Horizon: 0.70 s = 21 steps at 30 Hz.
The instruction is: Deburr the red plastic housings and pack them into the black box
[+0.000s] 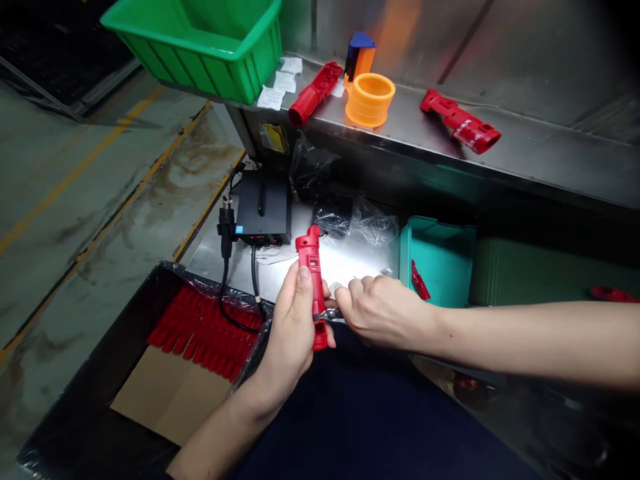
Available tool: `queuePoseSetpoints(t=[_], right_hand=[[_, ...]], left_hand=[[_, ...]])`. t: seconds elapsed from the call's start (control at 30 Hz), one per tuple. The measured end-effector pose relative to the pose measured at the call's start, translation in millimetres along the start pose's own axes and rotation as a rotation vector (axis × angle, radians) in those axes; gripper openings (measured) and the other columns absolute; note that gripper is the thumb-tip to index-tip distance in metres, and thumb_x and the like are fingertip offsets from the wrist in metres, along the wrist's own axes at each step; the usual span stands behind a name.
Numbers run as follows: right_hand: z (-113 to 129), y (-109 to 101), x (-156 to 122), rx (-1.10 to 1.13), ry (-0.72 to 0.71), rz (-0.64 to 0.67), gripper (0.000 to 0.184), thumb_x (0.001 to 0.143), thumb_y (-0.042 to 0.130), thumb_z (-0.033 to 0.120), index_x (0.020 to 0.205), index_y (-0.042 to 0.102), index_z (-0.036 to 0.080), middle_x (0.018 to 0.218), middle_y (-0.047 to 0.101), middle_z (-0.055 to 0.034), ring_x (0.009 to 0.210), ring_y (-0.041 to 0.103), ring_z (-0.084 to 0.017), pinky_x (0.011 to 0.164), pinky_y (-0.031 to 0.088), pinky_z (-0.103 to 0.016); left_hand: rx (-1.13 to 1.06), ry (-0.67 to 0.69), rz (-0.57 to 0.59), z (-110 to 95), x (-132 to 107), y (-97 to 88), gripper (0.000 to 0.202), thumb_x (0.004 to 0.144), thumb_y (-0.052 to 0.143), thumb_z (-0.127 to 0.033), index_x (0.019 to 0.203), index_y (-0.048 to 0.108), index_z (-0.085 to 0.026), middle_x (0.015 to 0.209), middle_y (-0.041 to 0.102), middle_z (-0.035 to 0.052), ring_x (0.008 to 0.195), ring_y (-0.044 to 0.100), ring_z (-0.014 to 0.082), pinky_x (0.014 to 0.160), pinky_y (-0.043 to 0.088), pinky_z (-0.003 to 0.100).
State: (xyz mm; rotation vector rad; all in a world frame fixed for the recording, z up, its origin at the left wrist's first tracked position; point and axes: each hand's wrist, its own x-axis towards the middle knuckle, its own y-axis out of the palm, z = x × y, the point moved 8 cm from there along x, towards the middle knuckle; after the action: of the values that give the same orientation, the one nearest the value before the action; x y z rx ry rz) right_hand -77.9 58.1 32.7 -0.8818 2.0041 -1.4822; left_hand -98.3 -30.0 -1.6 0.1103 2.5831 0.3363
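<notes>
My left hand is closed around a red plastic tubular housing. The housing stands almost upright in the view, thumb on its side, with a small rectangular window above the thumb and an opening at the lower end. My right hand is closed on a small shiny metal tool. The tool's tip meets the housing near its lower end; most of the tool is hidden in the fist, so its exact kind does not show.
A black lined crate at lower left holds rows of red parts and cardboard. Behind sit a black power box and a teal bin. The shelf bears a green bin, two red housings and an orange ring.
</notes>
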Motion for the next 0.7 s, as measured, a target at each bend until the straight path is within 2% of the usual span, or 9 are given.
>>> queuePoseSetpoints(t=[0.17, 0.3, 0.47, 0.7], right_hand=[[0.9, 5.1, 1.9, 0.006, -0.015, 0.004, 0.020, 0.087, 0.039, 0.010, 0.077, 0.055, 0.019, 0.055, 0.057, -0.0044, 0.039, 0.052, -0.021, 0.040, 0.012, -0.034], [-4.7, 4.2, 4.2, 0.032, -0.002, 0.023, 0.017, 0.088, 0.041, 0.011, 0.080, 0.055, 0.018, 0.058, 0.058, -0.0034, 0.040, 0.050, -0.019, 0.041, 0.009, -0.034], [-13.5, 1.1, 1.1, 0.092, 0.010, 0.063, 0.006, 0.082, 0.051, 0.016, 0.087, 0.055, 0.016, 0.066, 0.059, -0.0018, 0.048, 0.054, -0.018, 0.045, 0.014, -0.032], [-18.1, -6.2, -5.3, 0.147, 0.057, 0.067, 0.016, 0.072, 0.054, 0.017, 0.088, 0.054, 0.017, 0.071, 0.058, -0.0029, 0.054, 0.057, -0.021, 0.048, 0.020, -0.032]], left_hand=[[-0.038, -0.037, 0.026, 2.2, 2.4, 0.7, 0.030, 0.099, 0.057, -0.050, 0.108, 0.060, -0.022, 0.082, 0.057, 0.0008, 0.051, 0.056, 0.0110, 0.033, 0.044, 0.018], [-0.053, -0.001, 0.029, -1.7, 5.9, 0.3, 0.029, 0.099, 0.056, -0.050, 0.097, 0.058, -0.021, 0.085, 0.058, 0.0009, 0.052, 0.056, 0.0095, 0.034, 0.045, 0.017], [-0.110, 0.040, 0.071, -7.8, 8.6, 1.3, 0.030, 0.099, 0.055, -0.051, 0.100, 0.061, -0.022, 0.090, 0.062, 0.0031, 0.058, 0.061, 0.0117, 0.034, 0.048, 0.017], [-0.134, 0.041, 0.105, -8.6, 8.1, 4.3, 0.031, 0.099, 0.055, -0.052, 0.100, 0.062, -0.022, 0.097, 0.064, 0.0048, 0.063, 0.065, 0.0133, 0.036, 0.053, 0.018]])
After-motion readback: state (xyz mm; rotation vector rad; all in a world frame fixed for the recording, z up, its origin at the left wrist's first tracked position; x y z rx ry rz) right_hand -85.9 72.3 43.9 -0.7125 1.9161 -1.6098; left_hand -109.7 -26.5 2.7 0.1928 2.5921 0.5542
